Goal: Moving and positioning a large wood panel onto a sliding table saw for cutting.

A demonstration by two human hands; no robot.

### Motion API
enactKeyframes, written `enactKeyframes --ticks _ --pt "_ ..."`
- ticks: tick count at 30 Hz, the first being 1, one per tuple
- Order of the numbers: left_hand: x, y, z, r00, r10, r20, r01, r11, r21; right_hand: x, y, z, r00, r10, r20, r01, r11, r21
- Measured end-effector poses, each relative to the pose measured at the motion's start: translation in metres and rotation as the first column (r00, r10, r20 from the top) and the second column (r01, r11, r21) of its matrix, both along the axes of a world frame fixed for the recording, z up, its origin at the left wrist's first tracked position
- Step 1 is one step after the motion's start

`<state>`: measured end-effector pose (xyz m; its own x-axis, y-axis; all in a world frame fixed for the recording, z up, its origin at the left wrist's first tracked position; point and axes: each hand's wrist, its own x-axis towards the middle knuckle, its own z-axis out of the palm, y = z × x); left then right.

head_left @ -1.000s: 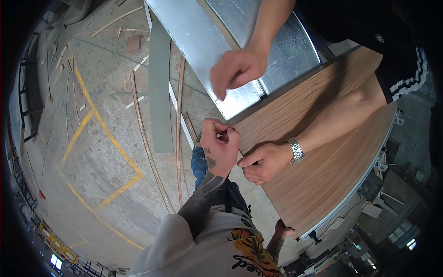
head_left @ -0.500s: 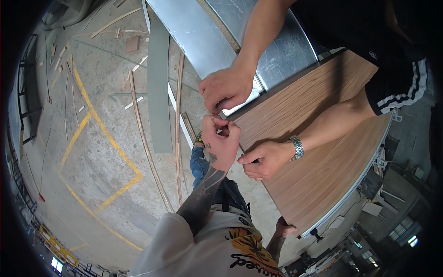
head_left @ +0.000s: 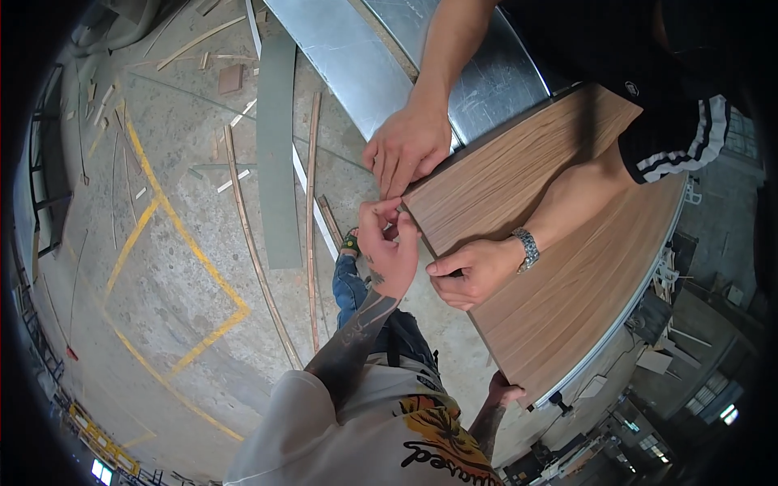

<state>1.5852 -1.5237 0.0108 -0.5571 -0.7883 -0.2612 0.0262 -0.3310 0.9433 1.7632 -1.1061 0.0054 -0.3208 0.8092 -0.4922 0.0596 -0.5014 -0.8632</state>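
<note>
A wood-grain panel (head_left: 559, 267) lies in front of me to the right, its near edge slanting toward me. My left hand (head_left: 390, 251) is closed at the panel's far left corner, forefinger and thumb against the edge; what lies between the fingertips is partly hidden. My right hand (head_left: 504, 392) grips the panel's near right corner, its fingers partly hidden by the edge. Just beyond my left hand, a co-worker's hand (head_left: 411, 144) reaches down to the same corner, fingertips close to mine. The co-worker's other hand (head_left: 474, 275), below a metal watch (head_left: 527, 248), rests curled at the panel's near edge.
Shiny sheet-metal surfaces (head_left: 494, 89) extend behind the panel. A long grey-green board (head_left: 278, 162) and narrow strips (head_left: 314, 211) lie on the concrete floor at left, with yellow floor lines (head_left: 203, 267) and scattered offcuts. The co-worker stands at the far right.
The co-worker's far hand has turned, its fingers now pointing down at the corner. The panel has shifted slightly left. My left hand stays by the corner with small finger movement.
</note>
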Motion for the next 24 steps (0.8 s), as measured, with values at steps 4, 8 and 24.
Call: enactKeyframes --ticks 4,8,24 --pt "0.016 -0.004 0.007 0.993 -0.113 0.029 0.116 0.960 -0.255 -0.004 -0.009 0.003 1.000 -0.011 -0.002 0.011 1.000 0.012" --pt "0.033 -0.013 0.005 0.961 -0.263 0.084 0.270 0.834 -0.481 -0.005 -0.009 0.002 1.000 -0.022 -0.001 0.022 0.999 0.027" --pt "0.070 0.052 -0.033 0.783 -0.622 -0.027 0.609 0.755 0.243 -0.001 0.001 0.002 1.000 0.022 0.014 -0.021 0.999 -0.024"
